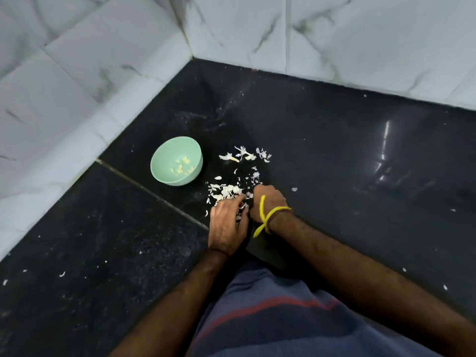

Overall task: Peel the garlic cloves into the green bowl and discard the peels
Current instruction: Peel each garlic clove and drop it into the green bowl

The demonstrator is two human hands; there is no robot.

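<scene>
Black polished stone countertop [334, 155] fills the view, speckled with pale dust and crumbs, with a thin pale seam running diagonally across it just below the green bowl [176, 161]. White marble-patterned wall tiles [108, 60] rise behind the counter and meet in a corner above and to the right of the bowl; a glare of light shows on the stone far to the bowl's right. The bowl stands upright on the stone and holds a few peeled garlic cloves [183, 166] at its bottom. Just right of the bowl, white garlic peels [231, 190] lie scattered in a loose patch, with more skins and a couple of yellowish bits [242, 154] at the patch's far edge. Both hands work at the near edge of that patch, below and right of the bowl. The left hand [226, 225] lies knuckles up, fingers curled down onto the peels. The right hand [268, 202], a yellow thread [268, 216] tied at its wrist, is curled beside it; whether either hand pinches anything cannot be told. A blue garment with a red stripe [270, 318] shows at the bottom.
</scene>
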